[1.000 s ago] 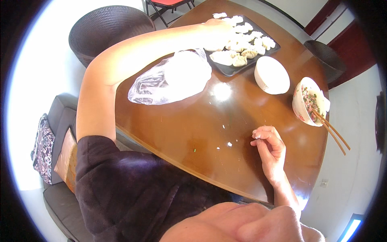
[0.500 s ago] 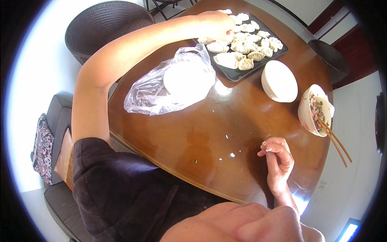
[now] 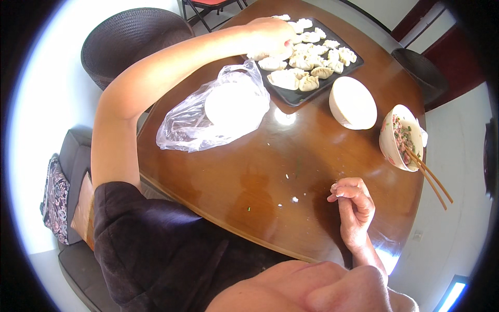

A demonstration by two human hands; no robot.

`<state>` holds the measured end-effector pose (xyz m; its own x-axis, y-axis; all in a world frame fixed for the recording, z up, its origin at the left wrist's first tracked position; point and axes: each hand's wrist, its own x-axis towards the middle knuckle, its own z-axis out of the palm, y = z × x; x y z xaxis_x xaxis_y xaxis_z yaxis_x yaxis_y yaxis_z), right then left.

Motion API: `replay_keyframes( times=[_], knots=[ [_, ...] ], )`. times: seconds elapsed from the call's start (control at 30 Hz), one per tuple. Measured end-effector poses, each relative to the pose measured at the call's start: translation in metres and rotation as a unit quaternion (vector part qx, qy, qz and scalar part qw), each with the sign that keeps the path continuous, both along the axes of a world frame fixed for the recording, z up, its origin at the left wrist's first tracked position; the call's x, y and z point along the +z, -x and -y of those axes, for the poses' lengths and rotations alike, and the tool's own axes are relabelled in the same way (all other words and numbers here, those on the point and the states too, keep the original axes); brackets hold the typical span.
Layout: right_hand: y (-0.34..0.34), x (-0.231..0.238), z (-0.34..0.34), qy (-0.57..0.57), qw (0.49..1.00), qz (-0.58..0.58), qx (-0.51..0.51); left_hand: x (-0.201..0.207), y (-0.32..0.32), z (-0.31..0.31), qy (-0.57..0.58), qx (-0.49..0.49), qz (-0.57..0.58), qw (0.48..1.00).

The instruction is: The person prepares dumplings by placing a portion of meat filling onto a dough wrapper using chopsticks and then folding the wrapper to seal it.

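The left hand (image 3: 270, 36), fingers curled down on a dumpling (image 3: 258, 54) at the near-left edge of the black tray (image 3: 291, 96), should take this soft, light, easily torn piece gently by its thick belly.

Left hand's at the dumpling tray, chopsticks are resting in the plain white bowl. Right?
Not quite. In the head view the chopsticks rest in the patterned bowl of filling, not the plain white bowl. The left hand is at the dumpling tray.
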<state>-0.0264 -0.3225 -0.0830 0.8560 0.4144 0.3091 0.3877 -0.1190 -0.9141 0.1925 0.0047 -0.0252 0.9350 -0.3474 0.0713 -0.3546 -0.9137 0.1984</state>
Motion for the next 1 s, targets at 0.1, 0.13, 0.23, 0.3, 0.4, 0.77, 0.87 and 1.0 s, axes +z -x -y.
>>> replay_keyframes(
  times=[0.1, 0.13, 0.23, 0.3, 0.4, 0.77, 0.87, 1.0],
  knots=[
    [-0.001, 0.0, -0.002, -0.001, 1.0, -0.001, 0.001, -0.003, -0.023, -0.013, 0.078, -0.054, 0.054, 0.994],
    [-0.001, 0.0, -0.002, 0.0, 1.0, -0.001, -0.001, 0.004, -0.029, -0.015, 0.1, -0.054, 0.052, 0.992],
    [-0.001, -0.001, 0.0, 0.001, 1.0, 0.0, -0.008, 0.028, -0.059, 0.006, 0.128, 0.015, 0.063, 0.99],
    [-0.003, -0.002, 0.0, -0.005, 1.0, 0.0, -0.004, 0.022, -0.097, 0.007, 0.075, -0.011, 0.15, 0.986],
    [0.0, 0.001, 0.002, 0.005, 1.0, 0.013, -0.006, 0.018, -0.135, 0.034, 0.028, 0.044, 0.129, 0.99],
    [0.005, 0.004, -0.002, 0.012, 1.0, 0.018, 0.002, -0.022, -0.192, 0.042, -0.015, 0.103, 0.136, 0.985],
    [0.004, 0.003, -0.002, 0.012, 1.0, 0.02, -0.001, -0.011, -0.181, 0.041, -0.004, 0.12, 0.112, 0.986],
    [0.006, 0.005, -0.002, 0.007, 0.999, 0.042, 0.008, 0.034, -0.132, 0.018, -0.061, 0.066, 0.199, 0.976]
  ],
)
